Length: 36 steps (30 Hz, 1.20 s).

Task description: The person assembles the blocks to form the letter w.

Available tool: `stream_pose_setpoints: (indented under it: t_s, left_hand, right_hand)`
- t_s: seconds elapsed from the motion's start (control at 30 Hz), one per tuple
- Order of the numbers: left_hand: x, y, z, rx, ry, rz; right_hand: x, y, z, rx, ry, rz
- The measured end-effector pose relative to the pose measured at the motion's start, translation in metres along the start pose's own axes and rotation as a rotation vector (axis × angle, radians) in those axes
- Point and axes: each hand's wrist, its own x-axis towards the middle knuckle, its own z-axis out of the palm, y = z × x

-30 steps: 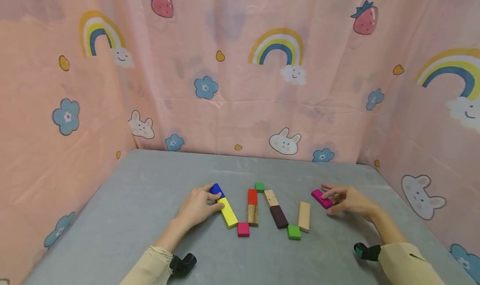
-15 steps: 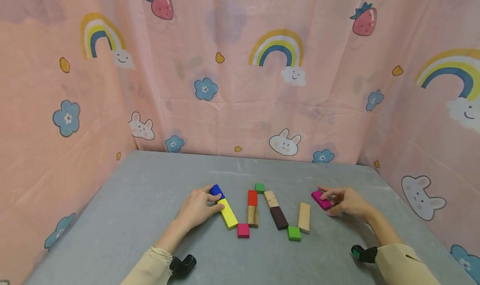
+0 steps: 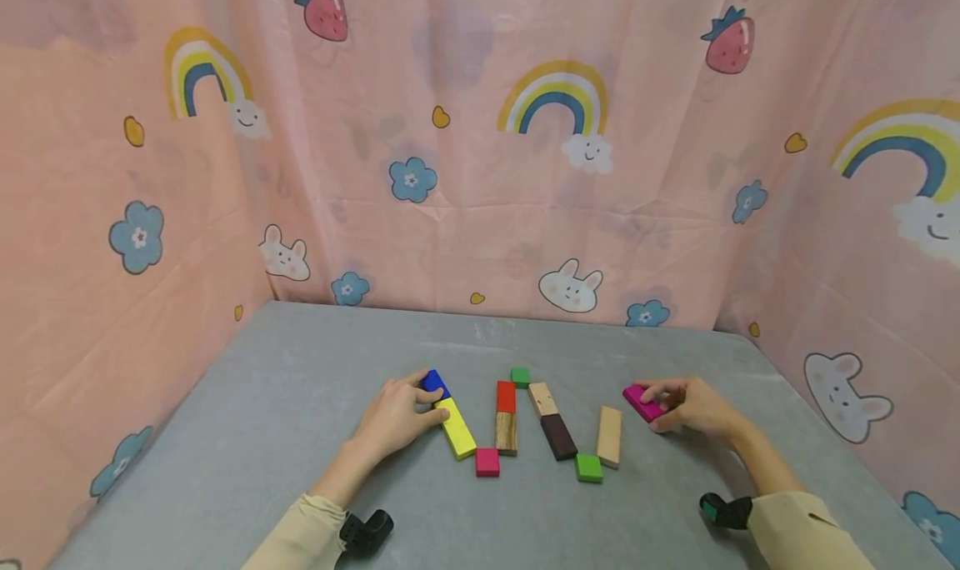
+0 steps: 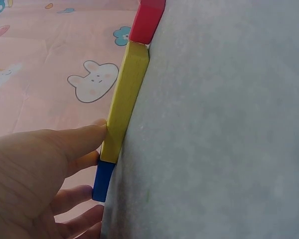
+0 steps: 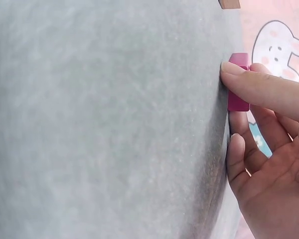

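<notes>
In the head view, my left hand (image 3: 395, 413) lies beside a blue block (image 3: 436, 383) and a yellow block (image 3: 455, 428) joined end to end. Its thumb touches the yellow block's side, and other fingers touch the blue one, as the left wrist view also shows. A magenta block (image 3: 643, 402) lies to the right of the row, pinched between thumb and fingers of my right hand (image 3: 696, 405). In the right wrist view, the thumb presses on one side of this magenta block (image 5: 238, 103), partly covering it.
Between the hands runs a zigzag of blocks: pinkish-red (image 3: 487, 462), streaked wood (image 3: 506, 433), red (image 3: 506, 397), green (image 3: 520, 377), pale wood (image 3: 543, 399), dark brown (image 3: 558, 436), a second green (image 3: 588, 468) and a plain wooden block (image 3: 609, 437). Patterned pink curtains (image 3: 480, 220) enclose the grey table (image 3: 360, 328).
My right fingers have come down and drawn in around the magenta block, and the right wrist has shifted slightly left. My left hand and the row of blocks look the same.
</notes>
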Motion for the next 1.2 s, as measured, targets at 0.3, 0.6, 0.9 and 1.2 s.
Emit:
stream_pose_setpoints:
  t_s: [0.3, 0.6, 0.9, 1.2]
  left_hand:
    - [0.000, 0.001, -0.001, -0.003, -0.002, -0.002]
    - [0.000, 0.002, -0.001, -0.007, -0.009, -0.012]
    - [-0.001, 0.001, -0.001, -0.007, -0.011, -0.019]
    - [0.000, 0.002, -0.001, 0.002, -0.010, -0.019]
  right_hand:
    - [-0.002, 0.001, 0.006, 0.000, 0.028, -0.015]
    - [-0.004, -0.001, 0.017, -0.023, 0.088, -0.027]
    - [-0.006, -0.006, 0.024, 0.013, 0.129, 0.052]
    - [-0.008, -0.016, 0.031, 0.094, 0.243, 0.181]
